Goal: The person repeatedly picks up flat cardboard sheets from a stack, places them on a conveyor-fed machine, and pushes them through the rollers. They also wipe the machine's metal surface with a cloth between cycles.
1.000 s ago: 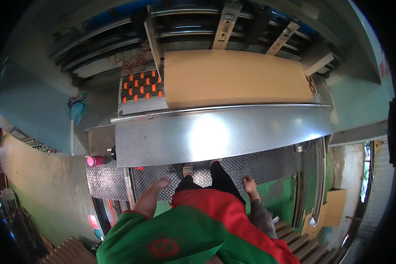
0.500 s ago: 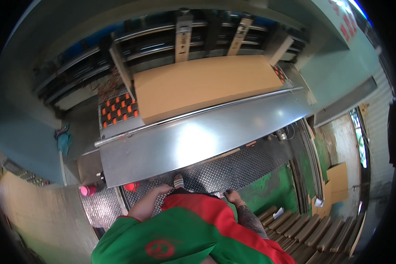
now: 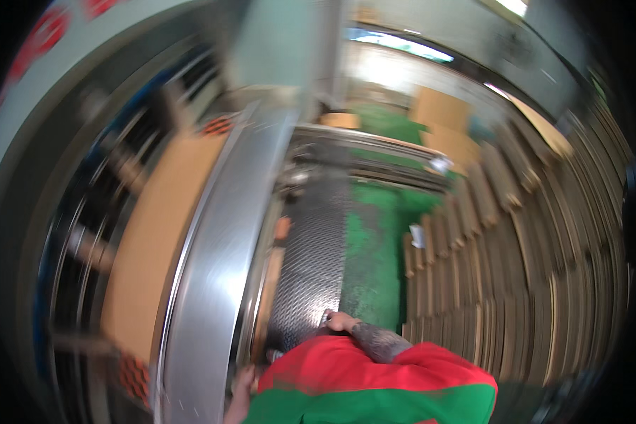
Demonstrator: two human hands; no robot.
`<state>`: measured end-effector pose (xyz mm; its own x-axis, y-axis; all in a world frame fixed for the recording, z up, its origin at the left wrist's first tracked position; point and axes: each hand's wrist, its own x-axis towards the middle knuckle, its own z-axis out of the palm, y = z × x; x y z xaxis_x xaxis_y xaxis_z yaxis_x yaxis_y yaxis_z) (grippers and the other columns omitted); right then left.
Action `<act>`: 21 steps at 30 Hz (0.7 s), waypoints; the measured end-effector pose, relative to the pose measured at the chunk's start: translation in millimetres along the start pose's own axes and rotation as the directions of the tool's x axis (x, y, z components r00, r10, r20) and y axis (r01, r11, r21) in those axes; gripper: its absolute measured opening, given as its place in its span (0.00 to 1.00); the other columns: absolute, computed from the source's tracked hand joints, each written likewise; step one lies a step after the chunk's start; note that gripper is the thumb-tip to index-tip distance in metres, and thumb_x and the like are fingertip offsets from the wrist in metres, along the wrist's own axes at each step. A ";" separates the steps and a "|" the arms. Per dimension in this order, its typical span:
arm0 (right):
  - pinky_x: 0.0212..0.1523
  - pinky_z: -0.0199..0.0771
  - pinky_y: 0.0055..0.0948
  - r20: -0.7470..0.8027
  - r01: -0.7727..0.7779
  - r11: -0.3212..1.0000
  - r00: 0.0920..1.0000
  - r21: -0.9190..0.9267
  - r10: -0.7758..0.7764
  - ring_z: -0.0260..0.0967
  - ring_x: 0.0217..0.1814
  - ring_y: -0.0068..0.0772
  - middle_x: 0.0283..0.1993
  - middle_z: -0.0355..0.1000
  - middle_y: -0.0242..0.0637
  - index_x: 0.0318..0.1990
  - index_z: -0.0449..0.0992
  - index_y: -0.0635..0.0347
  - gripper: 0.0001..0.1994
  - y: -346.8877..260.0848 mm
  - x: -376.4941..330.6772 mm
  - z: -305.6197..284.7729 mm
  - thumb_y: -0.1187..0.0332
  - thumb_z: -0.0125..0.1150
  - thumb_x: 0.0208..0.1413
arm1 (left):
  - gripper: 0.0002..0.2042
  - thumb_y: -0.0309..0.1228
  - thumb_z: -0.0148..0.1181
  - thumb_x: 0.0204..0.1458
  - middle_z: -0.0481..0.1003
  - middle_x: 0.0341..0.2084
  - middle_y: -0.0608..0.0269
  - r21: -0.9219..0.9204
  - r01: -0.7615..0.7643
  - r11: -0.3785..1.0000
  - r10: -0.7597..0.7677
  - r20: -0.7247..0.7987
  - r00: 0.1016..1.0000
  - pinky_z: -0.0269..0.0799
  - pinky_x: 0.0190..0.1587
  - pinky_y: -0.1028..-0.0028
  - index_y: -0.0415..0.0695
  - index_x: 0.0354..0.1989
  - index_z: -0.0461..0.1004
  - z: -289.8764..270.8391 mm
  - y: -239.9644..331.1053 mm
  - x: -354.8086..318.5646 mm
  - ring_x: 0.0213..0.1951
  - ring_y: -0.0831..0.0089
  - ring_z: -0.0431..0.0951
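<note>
Low beside my body, my left hand [image 3: 244,380] hangs next to the shiny metal ledge [image 3: 222,283] of a machine. Its fingers are smeared by motion, and I make out nothing held in it. My right hand [image 3: 340,321], at the end of a tattooed forearm, hangs in front of my red and green shirt [image 3: 374,371], above the dark tread-plate floor [image 3: 311,240]. Its fingers are blurred too, and no object shows in it. A thick brown block of flat cardboard [image 3: 152,233] lies in the machine beyond the ledge, touched by neither hand.
Several tall rows of stacked cardboard [image 3: 473,205] stand on the right. Between them and the tread plate runs green floor [image 3: 374,219]. Metal rails [image 3: 389,148] cross ahead. Brown cardboard sheets [image 3: 442,120] lean farther back. Orange rollers [image 3: 218,126] show by the block.
My view has swung to the right, so the machine now lies on my left and the cardboard rows fill the right side. Both hands stay low by my body.
</note>
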<state>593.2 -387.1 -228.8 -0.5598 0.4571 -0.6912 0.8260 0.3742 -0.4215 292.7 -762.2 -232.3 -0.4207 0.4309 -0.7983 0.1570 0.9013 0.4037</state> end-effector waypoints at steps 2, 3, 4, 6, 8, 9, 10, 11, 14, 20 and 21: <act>0.65 0.75 0.49 0.070 -0.066 0.996 0.996 0.065 0.062 0.76 0.64 0.58 0.62 0.78 0.57 0.63 0.81 0.52 0.27 26.2 5.7 -18.8 0.50 0.58 0.60 | 0.16 0.43 0.57 0.69 0.81 0.31 0.59 -0.169 -0.185 0.968 0.175 -0.073 0.982 0.76 0.33 0.65 0.40 0.43 0.81 -7.8 43.2 9.2 0.32 0.69 0.81; 0.63 0.76 0.50 0.029 -0.094 0.995 0.995 0.033 0.093 0.78 0.62 0.59 0.59 0.79 0.57 0.60 0.82 0.55 0.28 38.0 5.7 -28.0 0.50 0.59 0.57 | 0.16 0.43 0.57 0.69 0.81 0.32 0.58 -0.101 -0.135 0.986 0.131 -0.044 0.990 0.76 0.34 0.64 0.40 0.44 0.81 -8.7 58.4 7.8 0.33 0.68 0.81; 0.63 0.76 0.51 -0.030 -0.104 0.989 0.994 0.108 0.108 0.78 0.62 0.59 0.59 0.80 0.57 0.59 0.82 0.56 0.27 52.4 2.9 -35.8 0.50 0.60 0.57 | 0.16 0.43 0.57 0.69 0.81 0.32 0.58 -0.126 -0.085 0.988 0.084 -0.016 0.996 0.76 0.35 0.64 0.40 0.44 0.81 -6.9 79.0 16.6 0.33 0.67 0.81; 0.62 0.77 0.51 -0.100 -0.170 0.968 0.977 0.185 0.191 0.78 0.61 0.60 0.58 0.80 0.57 0.57 0.83 0.59 0.27 74.8 -1.9 -53.3 0.50 0.60 0.57 | 0.16 0.43 0.58 0.69 0.81 0.33 0.57 -0.059 -0.171 0.984 0.171 0.004 0.985 0.76 0.36 0.64 0.40 0.45 0.81 -3.0 118.3 27.6 0.35 0.66 0.81; 0.59 0.78 0.50 -0.128 -0.217 0.922 0.955 0.321 0.269 0.79 0.61 0.59 0.58 0.81 0.56 0.52 0.85 0.64 0.22 98.8 -10.7 -63.8 0.58 0.58 0.57 | 0.17 0.43 0.58 0.68 0.81 0.35 0.56 -0.033 -0.261 0.965 0.262 0.044 0.964 0.76 0.38 0.63 0.40 0.46 0.81 5.2 160.3 44.4 0.36 0.65 0.81; 0.59 0.78 0.50 -0.159 -0.214 0.900 0.943 0.380 0.292 0.79 0.60 0.59 0.57 0.81 0.56 0.52 0.85 0.64 0.22 112.5 -17.3 -65.1 0.58 0.59 0.57 | 0.17 0.43 0.58 0.68 0.81 0.35 0.55 -0.002 -0.278 0.961 0.277 0.070 0.958 0.76 0.39 0.63 0.39 0.46 0.81 11.3 181.5 52.8 0.37 0.65 0.81; 0.59 0.78 0.51 -0.178 -0.221 0.876 0.930 0.429 0.323 0.79 0.60 0.59 0.56 0.81 0.56 0.52 0.84 0.64 0.22 126.9 -24.0 -64.8 0.57 0.59 0.57 | 0.17 0.43 0.58 0.68 0.81 0.36 0.55 0.030 -0.292 0.956 0.288 0.092 0.953 0.75 0.40 0.63 0.39 0.46 0.80 16.7 204.1 60.9 0.38 0.64 0.80; 0.60 0.78 0.51 -0.175 -0.229 0.896 0.933 0.381 0.314 0.79 0.60 0.59 0.56 0.81 0.56 0.52 0.85 0.63 0.23 140.9 -26.8 -66.2 0.56 0.59 0.57 | 0.17 0.43 0.58 0.68 0.81 0.37 0.55 0.060 -0.310 0.949 0.302 0.118 0.946 0.75 0.40 0.63 0.39 0.47 0.80 22.3 226.5 71.7 0.38 0.64 0.80; 0.60 0.77 0.52 -0.160 -0.332 0.870 0.898 0.365 0.410 0.78 0.60 0.60 0.56 0.81 0.56 0.52 0.84 0.63 0.26 188.0 -51.7 -50.0 0.49 0.55 0.61 | 0.17 0.43 0.58 0.68 0.81 0.39 0.53 0.144 -0.366 0.919 0.339 0.183 0.923 0.75 0.43 0.62 0.39 0.48 0.80 43.0 300.0 92.6 0.40 0.62 0.80; 0.60 0.78 0.54 -0.105 -0.488 0.622 0.729 0.612 0.676 0.79 0.58 0.61 0.55 0.81 0.56 0.51 0.85 0.62 0.27 258.4 -121.1 3.2 0.46 0.55 0.63 | 0.18 0.43 0.59 0.68 0.81 0.43 0.50 0.265 -0.536 0.802 0.434 0.359 0.826 0.75 0.47 0.61 0.38 0.50 0.80 89.5 448.1 121.5 0.45 0.59 0.80; 0.60 0.78 0.54 -0.081 -0.519 0.564 0.686 0.642 0.724 0.79 0.58 0.61 0.56 0.81 0.56 0.51 0.85 0.62 0.28 262.9 -132.0 14.5 0.45 0.55 0.63 | 0.18 0.43 0.59 0.68 0.81 0.43 0.50 0.285 -0.573 0.768 0.449 0.398 0.800 0.74 0.48 0.61 0.38 0.51 0.80 100.3 474.5 125.7 0.45 0.58 0.80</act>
<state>885.2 -360.8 -256.9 0.2085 0.6495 -0.7312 0.7989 -0.5444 -0.2558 403.9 -275.9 -185.9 0.0890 0.7672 -0.6352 0.6163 0.4585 0.6402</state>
